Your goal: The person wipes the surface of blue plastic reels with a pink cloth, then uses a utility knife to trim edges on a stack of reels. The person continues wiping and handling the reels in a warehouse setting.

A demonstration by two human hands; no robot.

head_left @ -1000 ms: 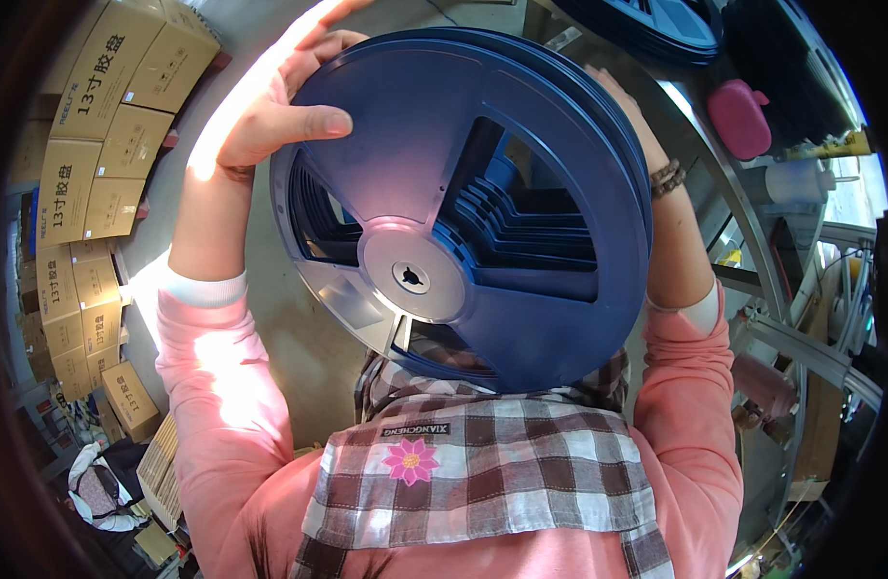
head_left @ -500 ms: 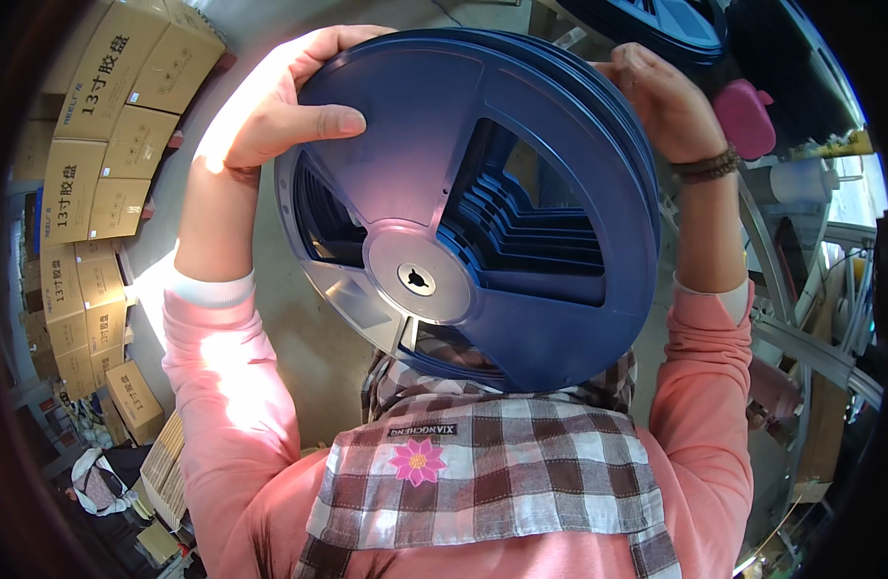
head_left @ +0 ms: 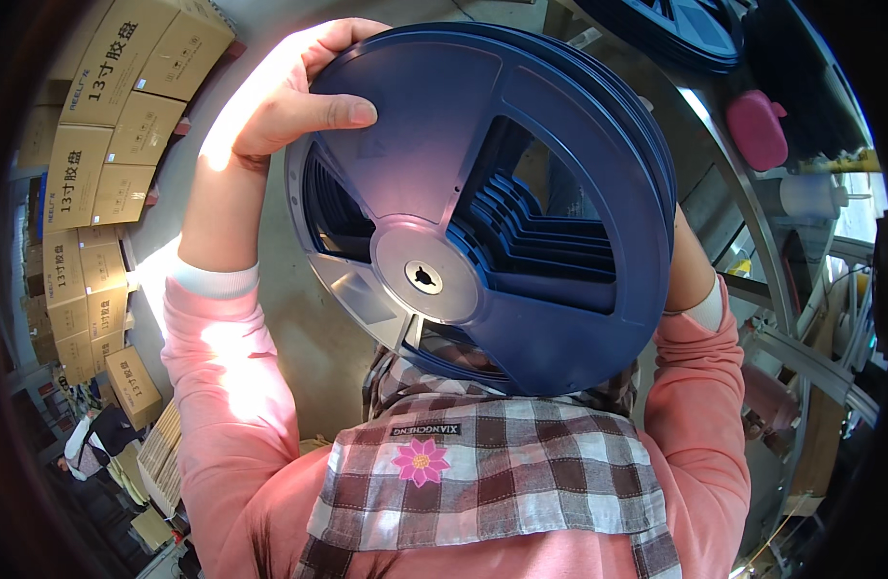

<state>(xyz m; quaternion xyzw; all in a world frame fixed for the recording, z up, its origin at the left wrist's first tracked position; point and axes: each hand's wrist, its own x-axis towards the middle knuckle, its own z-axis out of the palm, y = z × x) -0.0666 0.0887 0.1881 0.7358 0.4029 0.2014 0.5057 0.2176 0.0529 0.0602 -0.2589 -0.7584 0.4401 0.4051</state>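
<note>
A stack of several dark blue plastic reels (head_left: 579,343) is held up in front of my chest, tilted so the top reel's face shows. Its pale round hub (head_left: 424,277) has a small keyed hole, and the edges of the reels beneath show through the cut-out windows. My left hand (head_left: 304,101) grips the stack at its upper left rim, thumb flat on the top face and fingers behind. My right hand is almost wholly hidden behind the stack's right side; only the right wrist and forearm (head_left: 693,261) show beside the rim.
Brown cardboard boxes (head_left: 125,125) stand piled along the left. More dark reels (head_left: 670,34) lie at the upper right, near a pink pouch (head_left: 757,130). A metal frame (head_left: 767,222) runs down the right side. Flattened cardboard (head_left: 162,463) leans at the lower left.
My right hand has gone from the upper right rim to behind the stack. The stack has shifted slightly right in view, with my left hand still gripping it.
</note>
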